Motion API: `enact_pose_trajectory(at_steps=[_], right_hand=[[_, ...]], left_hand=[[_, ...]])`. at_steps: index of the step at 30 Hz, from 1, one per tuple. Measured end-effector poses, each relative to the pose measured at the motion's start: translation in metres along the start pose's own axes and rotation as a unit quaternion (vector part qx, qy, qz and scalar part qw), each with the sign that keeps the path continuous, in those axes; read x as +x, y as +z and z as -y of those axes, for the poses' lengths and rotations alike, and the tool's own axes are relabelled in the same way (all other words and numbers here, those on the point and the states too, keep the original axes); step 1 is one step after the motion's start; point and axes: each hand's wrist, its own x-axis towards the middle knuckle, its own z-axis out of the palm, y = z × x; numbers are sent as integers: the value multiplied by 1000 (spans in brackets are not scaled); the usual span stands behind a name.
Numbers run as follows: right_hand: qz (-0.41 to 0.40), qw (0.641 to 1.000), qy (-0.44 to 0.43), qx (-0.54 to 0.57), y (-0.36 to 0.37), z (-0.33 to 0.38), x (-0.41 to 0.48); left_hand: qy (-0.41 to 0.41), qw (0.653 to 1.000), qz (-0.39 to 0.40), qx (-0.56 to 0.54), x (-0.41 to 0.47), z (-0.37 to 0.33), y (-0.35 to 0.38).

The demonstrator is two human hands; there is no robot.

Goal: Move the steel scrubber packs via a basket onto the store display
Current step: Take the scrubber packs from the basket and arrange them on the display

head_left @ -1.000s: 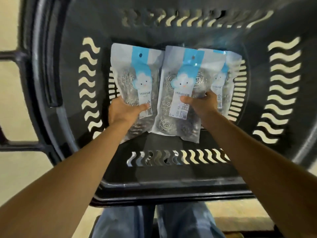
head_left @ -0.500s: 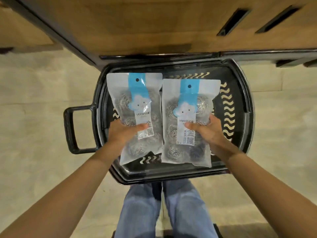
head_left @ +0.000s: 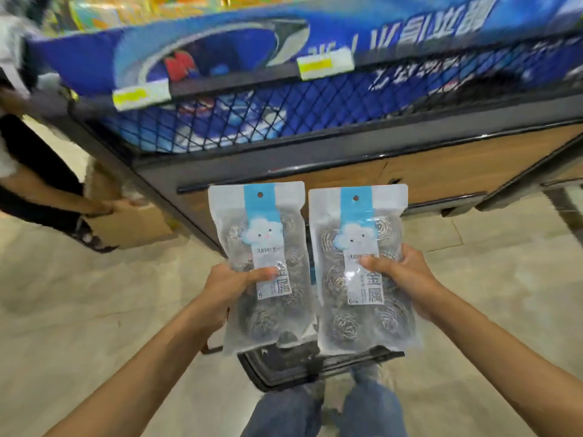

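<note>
In the head view, the left hand (head_left: 232, 280) is clamped on one clear plastic pack of steel scrubbers with a blue header strip (head_left: 263, 263), and the right hand (head_left: 402, 274) grips a matching second pack (head_left: 358, 266). Both packs are upright, side by side above the black plastic basket (head_left: 284, 369). Their long axes point up toward the black mesh-fronted display bin (head_left: 284, 121), which lies ahead and above, about equally near either hand.
</note>
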Motion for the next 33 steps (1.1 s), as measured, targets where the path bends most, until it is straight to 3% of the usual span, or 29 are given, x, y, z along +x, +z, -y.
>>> enact_pose_trajectory(at_steps=[6,12,23,33], right_hand=[[23,995,-88,38,-45,103,-69],[24,977,-199,75,-115,181,-134],[-5,957,-273,99,-281,235,-198],[-31,944,-298,141,-379,280,-178]], left_hand=[[107,993,48,-5,-86,-111,9],[188,978,95,-1,-169,-177,60],[267,953,140,-15,-253,-236,203],[312,932,183,20,-248,-310,299]])
